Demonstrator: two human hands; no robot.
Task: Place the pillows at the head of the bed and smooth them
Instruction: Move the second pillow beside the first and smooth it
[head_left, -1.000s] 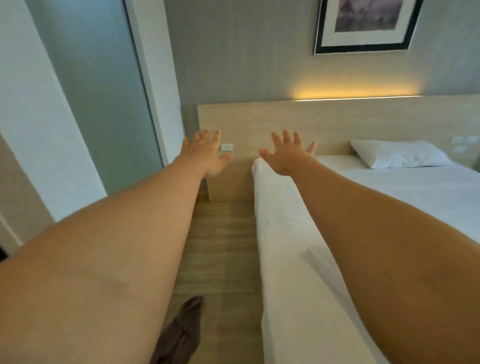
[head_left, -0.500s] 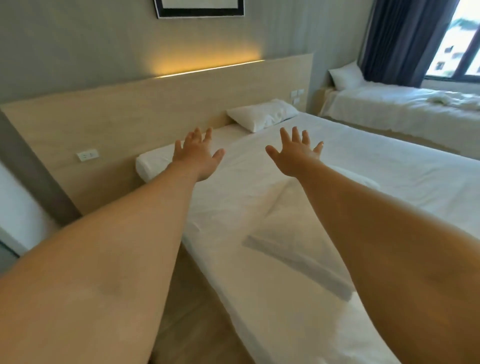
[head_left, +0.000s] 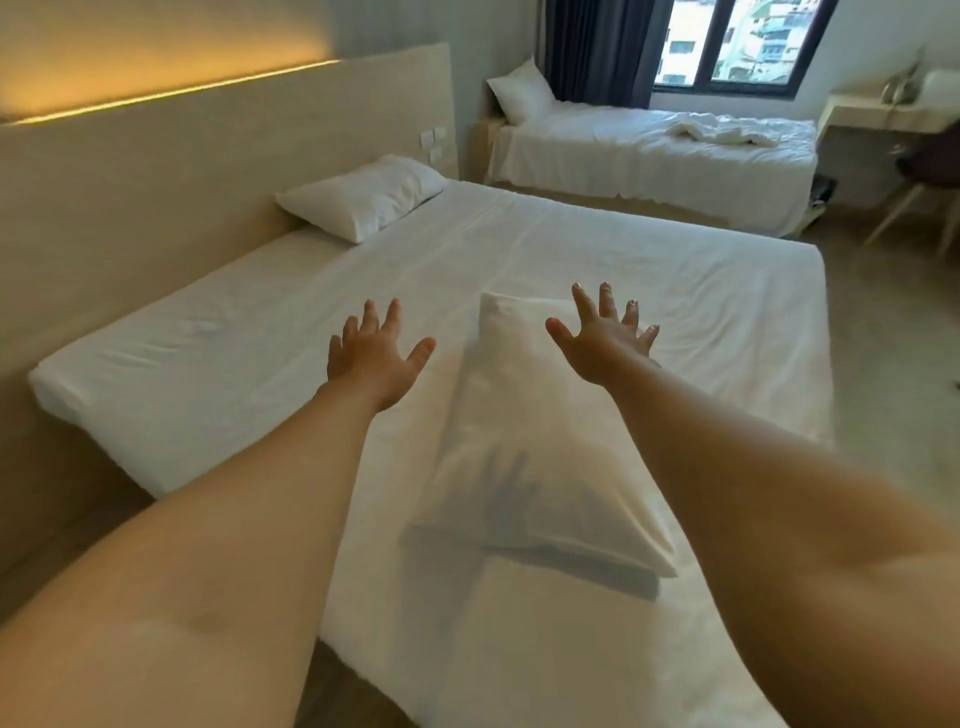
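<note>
The view has been swung away from the headboard (head_left: 156, 171), so a white pillow (head_left: 524, 457) is now seen lying lengthwise mid-bed, well apart from the headboard, plump and lightly creased. A second white pillow (head_left: 363, 197) is set against the headboard. Both arms are stretched forward, the left hand (head_left: 371, 356) and right hand (head_left: 605, 340) held above the bed (head_left: 208, 353) with fingers spread, nothing grasped.
</note>
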